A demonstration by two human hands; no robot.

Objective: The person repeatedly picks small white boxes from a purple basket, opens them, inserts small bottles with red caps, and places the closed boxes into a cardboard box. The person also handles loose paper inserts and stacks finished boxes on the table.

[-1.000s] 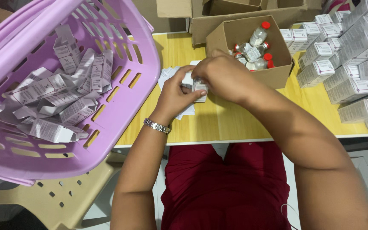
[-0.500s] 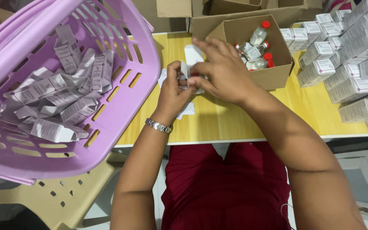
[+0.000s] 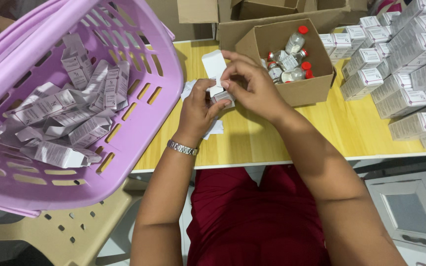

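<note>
I see a small packing workroom: a yellow table [image 3: 292, 143] stacked with white cartons [image 3: 410, 54], a cardboard box of red-capped vials [image 3: 292, 59], and a purple basket [image 3: 139, 128] of flattened cartons.

Yellow wooden tabletop [image 3: 252, 143] w/ a white front edge carries an open brown cardboard box [image 3: 305, 91] of small red-capped glass vials [image 3: 292, 61]. Stacks of white rectangular cartons [image 3: 410, 54] sit at its right end, more brown cardboard boxes [image 3: 282, 12] along the back. A few white paper sheets [image 3: 216, 128] lie flat near the middle.
</note>
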